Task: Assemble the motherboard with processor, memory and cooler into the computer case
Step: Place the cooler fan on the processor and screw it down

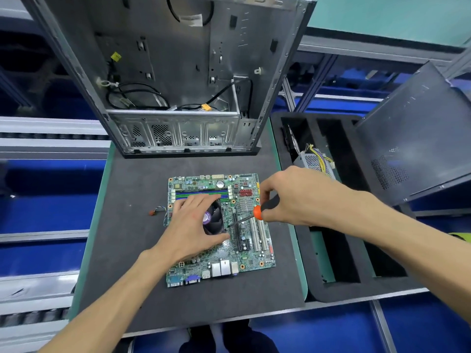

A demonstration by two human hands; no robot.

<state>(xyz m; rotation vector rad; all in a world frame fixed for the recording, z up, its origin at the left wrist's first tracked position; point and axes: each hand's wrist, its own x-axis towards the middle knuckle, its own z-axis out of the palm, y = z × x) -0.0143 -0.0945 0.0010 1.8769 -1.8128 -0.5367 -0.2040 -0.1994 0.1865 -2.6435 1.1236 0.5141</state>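
In front of me a dark mat (142, 276) covers the bench. The motherboard (244, 253) lies flat on it; beyond the motherboard stands the open computer case (178, 72), and right of it a black foam tray (331, 289).

Green motherboard (244, 240) flat on mat, black cooler (216, 216) on it; open grey case (175, 72) behind.

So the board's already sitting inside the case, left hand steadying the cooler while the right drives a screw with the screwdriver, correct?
Not quite. The head view shows the motherboard lying on the dark mat in front of the computer case, not inside it. The rest holds: the left hand rests on the cooler, and the right hand holds the screwdriver, tip down beside the cooler.
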